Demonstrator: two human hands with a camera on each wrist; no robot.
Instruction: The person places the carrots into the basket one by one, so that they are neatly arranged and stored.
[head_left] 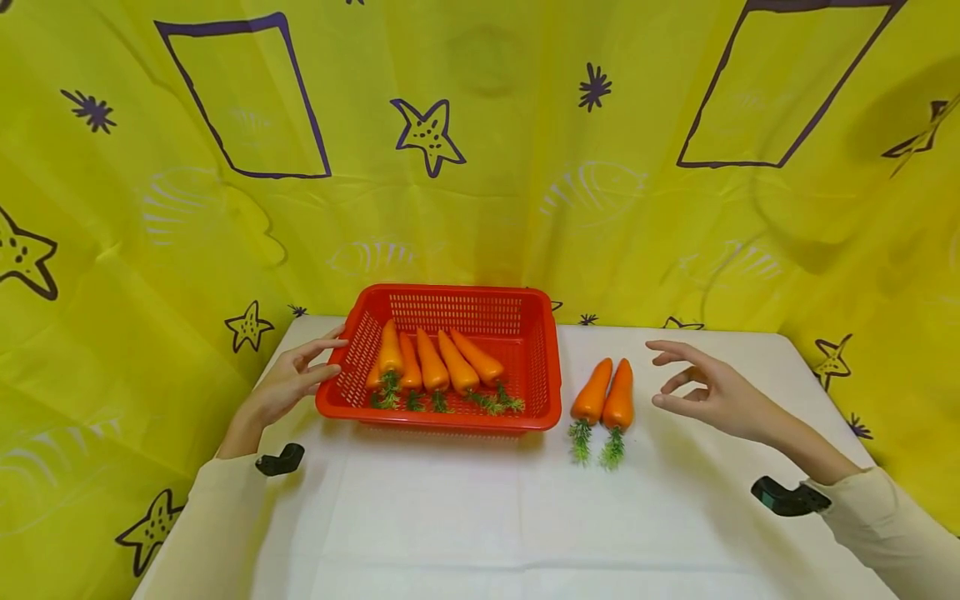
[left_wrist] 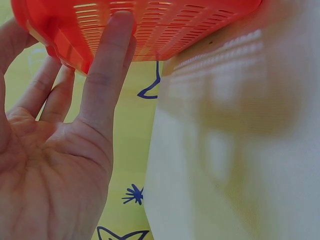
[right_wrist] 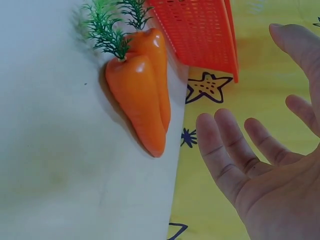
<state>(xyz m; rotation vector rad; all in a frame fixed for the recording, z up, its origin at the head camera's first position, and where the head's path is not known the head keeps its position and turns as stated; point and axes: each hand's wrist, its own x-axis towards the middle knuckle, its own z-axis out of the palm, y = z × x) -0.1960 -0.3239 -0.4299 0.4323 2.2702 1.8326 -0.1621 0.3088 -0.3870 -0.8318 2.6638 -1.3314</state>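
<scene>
A red plastic basket (head_left: 532,417) with slotted walls stands at the back of the table. Several toy carrots (head_left: 432,363) lie in it, their green tops toward the near side. My left hand (head_left: 288,377) touches the basket's left side with fairly straight fingers; the left wrist view shows a finger (left_wrist: 102,75) against the slotted wall. To the right of the basket, two more carrots (head_left: 618,396) lie side by side on the white cloth, tips pointing away. My right hand (head_left: 712,392) hovers to their right, fingers apart and loosely bent, holding nothing.
A white cloth (head_left: 480,508) covers the table. Yellow curtains (head_left: 495,225) with starfish and fish drawings hang close behind the basket and along both sides. Each sleeve cuff carries a small dark wrist camera (head_left: 787,497).
</scene>
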